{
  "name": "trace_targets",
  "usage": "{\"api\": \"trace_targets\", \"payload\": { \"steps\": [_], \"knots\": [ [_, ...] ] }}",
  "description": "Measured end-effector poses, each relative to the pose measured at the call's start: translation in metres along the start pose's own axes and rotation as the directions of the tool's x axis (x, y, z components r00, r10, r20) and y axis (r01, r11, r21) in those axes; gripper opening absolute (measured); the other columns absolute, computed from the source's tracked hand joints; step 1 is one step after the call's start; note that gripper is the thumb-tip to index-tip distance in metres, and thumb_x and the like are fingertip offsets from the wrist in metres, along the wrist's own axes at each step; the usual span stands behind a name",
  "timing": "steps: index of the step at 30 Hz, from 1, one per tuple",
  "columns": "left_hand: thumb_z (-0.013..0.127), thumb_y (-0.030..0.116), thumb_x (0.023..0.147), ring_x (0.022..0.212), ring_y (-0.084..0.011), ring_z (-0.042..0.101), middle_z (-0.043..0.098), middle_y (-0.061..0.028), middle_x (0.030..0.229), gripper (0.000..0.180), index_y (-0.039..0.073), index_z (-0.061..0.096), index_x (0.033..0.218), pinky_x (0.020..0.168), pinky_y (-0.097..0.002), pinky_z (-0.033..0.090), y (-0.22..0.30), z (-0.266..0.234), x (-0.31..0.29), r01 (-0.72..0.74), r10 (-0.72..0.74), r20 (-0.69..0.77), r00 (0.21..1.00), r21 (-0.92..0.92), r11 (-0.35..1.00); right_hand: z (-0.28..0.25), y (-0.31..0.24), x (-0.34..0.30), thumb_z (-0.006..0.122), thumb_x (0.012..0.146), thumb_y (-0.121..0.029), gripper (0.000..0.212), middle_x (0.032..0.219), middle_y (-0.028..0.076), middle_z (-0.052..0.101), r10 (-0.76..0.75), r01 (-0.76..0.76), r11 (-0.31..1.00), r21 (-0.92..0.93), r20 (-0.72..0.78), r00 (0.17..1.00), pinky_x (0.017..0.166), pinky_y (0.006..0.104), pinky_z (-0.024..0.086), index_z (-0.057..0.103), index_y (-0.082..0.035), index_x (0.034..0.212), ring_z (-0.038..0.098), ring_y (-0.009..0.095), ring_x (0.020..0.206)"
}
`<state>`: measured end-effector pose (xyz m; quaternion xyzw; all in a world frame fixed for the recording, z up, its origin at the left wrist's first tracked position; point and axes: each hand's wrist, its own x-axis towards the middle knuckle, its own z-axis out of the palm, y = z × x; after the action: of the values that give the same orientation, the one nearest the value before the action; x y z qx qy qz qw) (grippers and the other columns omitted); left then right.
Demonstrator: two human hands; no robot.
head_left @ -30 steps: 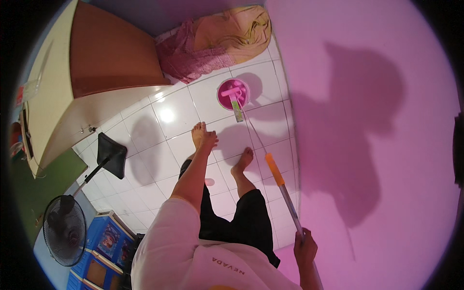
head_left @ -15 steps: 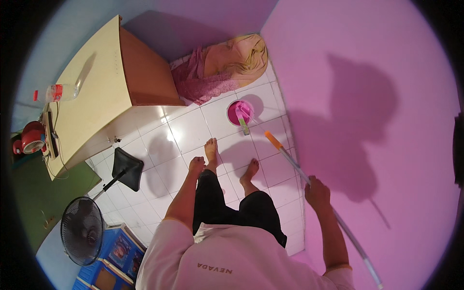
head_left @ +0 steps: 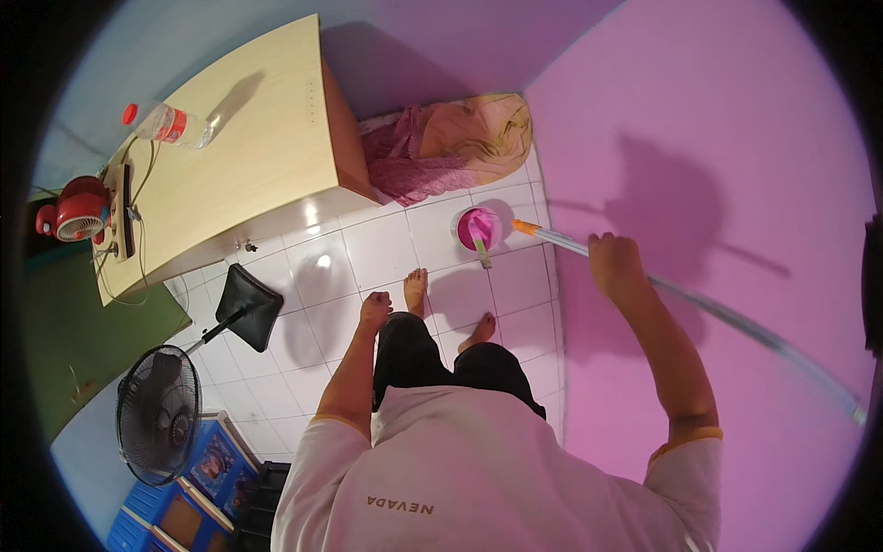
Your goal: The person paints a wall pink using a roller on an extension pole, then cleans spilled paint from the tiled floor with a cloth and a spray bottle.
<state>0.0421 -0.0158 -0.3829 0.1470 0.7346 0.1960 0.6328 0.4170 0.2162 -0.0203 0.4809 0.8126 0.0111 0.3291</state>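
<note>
My right hand (head_left: 614,262) is closed round a long silvery pole (head_left: 722,315) with an orange end (head_left: 526,227), held out beside the pink wall. The orange end points toward a bucket of pink paint (head_left: 464,235) on the floor, apart from it in the picture. Inside the bucket lies a pink-coated object, and a green strip (head_left: 483,255) reaches over the near rim. My left hand (head_left: 375,308) hangs by my left thigh, its fingers curled in, and nothing shows in it.
A crumpled cloth (head_left: 451,147) lies in the far corner. On the left stand a cream cabinet (head_left: 239,138) bearing a plastic bottle (head_left: 179,127), a red fan (head_left: 78,210) and a power strip (head_left: 126,212), a black standing fan (head_left: 158,414) and blue drawers (head_left: 184,497).
My right hand has risen away from me, and the pole has swung to a flatter slant, its tail out to the right. The head view has shifted. My left hand stays by my thigh.
</note>
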Motion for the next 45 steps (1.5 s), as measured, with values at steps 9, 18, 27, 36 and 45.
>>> {"api": "trace_targets", "payload": {
  "steps": [9,18,27,36,45],
  "knots": [
    [0.047,0.030,0.089,0.063,-0.0194,0.065,0.065,-0.0117,0.081,0.033,-0.001,0.056,0.095,0.050,-0.0328,0.053,-0.041,-0.070,0.000,-0.038,0.040,-0.170,0.985,0.015,0.999,-0.078,-0.008,0.126,0.057,0.079,-0.013,0.013,0.080,0.005,0.067,-0.093,0.098,0.964,-0.247,0.033,0.995,0.064,0.0355,0.050,0.069,-0.011,0.082,0.066,0.023,0.081],
    [0.049,0.029,0.091,0.066,-0.0176,0.064,0.064,-0.0105,0.085,0.036,-0.002,0.053,0.106,0.050,-0.0306,0.051,-0.039,-0.072,-0.040,0.022,-0.076,-0.265,0.961,-0.202,0.979,-0.144,-0.037,0.190,0.053,0.087,-0.019,0.024,0.111,0.004,0.063,0.103,-0.036,0.919,-0.393,0.151,0.983,0.091,0.0473,0.032,0.066,-0.016,0.107,0.058,0.020,0.105],
    [0.048,0.026,0.092,0.068,-0.0174,0.063,0.064,-0.0115,0.088,0.032,-0.001,0.053,0.109,0.053,-0.0307,0.052,-0.037,-0.019,-0.098,-0.052,-0.116,-0.330,0.937,-0.460,0.886,-0.144,-0.018,0.202,0.052,0.086,-0.019,0.026,0.107,0.004,0.065,-0.162,0.107,0.843,-0.528,-0.058,0.985,0.097,0.0512,0.024,0.067,-0.014,0.108,0.058,0.021,0.103],
    [0.050,0.036,0.088,0.081,-0.0279,0.065,0.067,-0.0153,0.087,0.040,-0.001,0.064,0.096,0.075,-0.0375,0.050,-0.068,0.029,-0.106,0.054,-0.030,-0.367,0.930,0.055,0.997,-0.139,-0.021,0.177,0.051,0.087,-0.020,0.028,0.110,0.005,0.059,-0.255,0.195,0.830,-0.523,-0.046,0.966,0.109,0.0571,0.008,0.064,-0.011,0.110,0.051,0.021,0.110],
    [0.049,0.028,0.091,0.069,-0.0171,0.064,0.067,-0.0123,0.081,0.035,-0.004,0.059,0.101,0.064,-0.0291,0.051,-0.038,0.038,-0.089,-0.109,0.006,-0.387,0.922,-0.244,0.964,-0.128,-0.031,0.174,0.051,0.086,-0.020,0.028,0.106,0.004,0.059,-0.348,0.221,0.789,-0.573,-0.122,0.929,0.110,0.0574,0.004,0.064,-0.010,0.109,0.051,0.022,0.109]
  ]
}}
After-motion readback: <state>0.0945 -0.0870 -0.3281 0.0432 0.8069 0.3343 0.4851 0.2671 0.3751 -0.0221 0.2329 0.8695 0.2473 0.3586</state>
